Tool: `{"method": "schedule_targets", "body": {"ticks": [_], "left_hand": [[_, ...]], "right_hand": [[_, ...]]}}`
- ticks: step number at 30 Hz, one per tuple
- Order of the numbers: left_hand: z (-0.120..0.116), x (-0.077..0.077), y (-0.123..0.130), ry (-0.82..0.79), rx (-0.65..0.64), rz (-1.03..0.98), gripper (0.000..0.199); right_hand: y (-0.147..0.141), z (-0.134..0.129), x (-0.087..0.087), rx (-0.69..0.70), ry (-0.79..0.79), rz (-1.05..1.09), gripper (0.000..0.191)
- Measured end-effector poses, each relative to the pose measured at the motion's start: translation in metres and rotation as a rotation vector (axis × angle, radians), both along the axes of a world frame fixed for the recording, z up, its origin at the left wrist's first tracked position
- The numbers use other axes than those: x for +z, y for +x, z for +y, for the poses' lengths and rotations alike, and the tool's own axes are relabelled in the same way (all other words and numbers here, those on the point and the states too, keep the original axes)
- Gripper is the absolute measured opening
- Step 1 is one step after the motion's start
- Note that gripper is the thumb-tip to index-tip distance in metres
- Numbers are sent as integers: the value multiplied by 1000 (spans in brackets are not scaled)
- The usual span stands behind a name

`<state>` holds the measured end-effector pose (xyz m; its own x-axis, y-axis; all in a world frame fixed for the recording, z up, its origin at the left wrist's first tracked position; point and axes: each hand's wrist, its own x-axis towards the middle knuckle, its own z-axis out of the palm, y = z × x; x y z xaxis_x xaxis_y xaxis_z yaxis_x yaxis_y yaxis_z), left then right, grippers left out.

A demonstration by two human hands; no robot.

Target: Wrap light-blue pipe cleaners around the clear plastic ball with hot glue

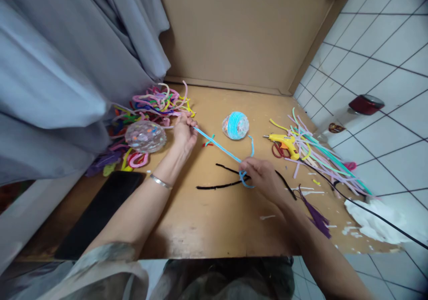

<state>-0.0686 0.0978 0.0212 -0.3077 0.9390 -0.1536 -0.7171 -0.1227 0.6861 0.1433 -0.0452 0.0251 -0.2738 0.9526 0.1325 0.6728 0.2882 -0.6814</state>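
Note:
A light blue pipe cleaner (219,145) is stretched in a straight slanting line between my two hands. My left hand (186,133) pinches its upper left end, and my right hand (262,175) grips it lower down on the right. Below the right fingers a loose blue loop hangs, and another blue length rises behind that hand. Black pipe cleaners (219,186) lie on the table under and beside the right hand. Beyond the hands sits a clear speckled ball (236,125) with a light blue band wound around it.
At the left are a heap of colourful pipe cleaners (160,99), a second clear speckled ball (146,137) and a black phone (100,213). To the right lie a yellow glue gun (284,144) with its black cord, more pipe cleaners (329,162), a purple tassel (316,215) and white tissue (374,219).

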Motion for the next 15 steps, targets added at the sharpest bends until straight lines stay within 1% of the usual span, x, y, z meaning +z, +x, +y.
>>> {"method": "schedule_targets", "body": {"ticks": [2,4,5,7,9,10,12,14,15], "left_hand": [[-1,-4,6,-33,-40,-1,31],[-3,-9,14,-109,-112,0,31],[-4,-12,18,-150,-186,15,31],[-8,-19,25,-215,-373,86,31],[-11,-25,29,-208,-496,203,27],[-12,-28,30,-183,-520,268,24],[-11,-34,30,-121,-507,393,16],[-8,-43,27,-79,-459,482,9],[-5,-47,25,-65,-435,521,8]], "right_hand": [[-7,-22,-5,26,-12,-79,36],[-15,-43,-8,76,-60,-241,36],[-18,-52,-7,109,-80,-334,33],[-20,-62,0,242,-146,-478,27],[-17,-59,10,325,-165,-489,30],[-14,-52,15,310,-145,-468,33],[-4,-29,22,151,-21,-442,30],[6,1,23,-96,90,-448,29],[10,16,21,-215,101,-477,27]]}}
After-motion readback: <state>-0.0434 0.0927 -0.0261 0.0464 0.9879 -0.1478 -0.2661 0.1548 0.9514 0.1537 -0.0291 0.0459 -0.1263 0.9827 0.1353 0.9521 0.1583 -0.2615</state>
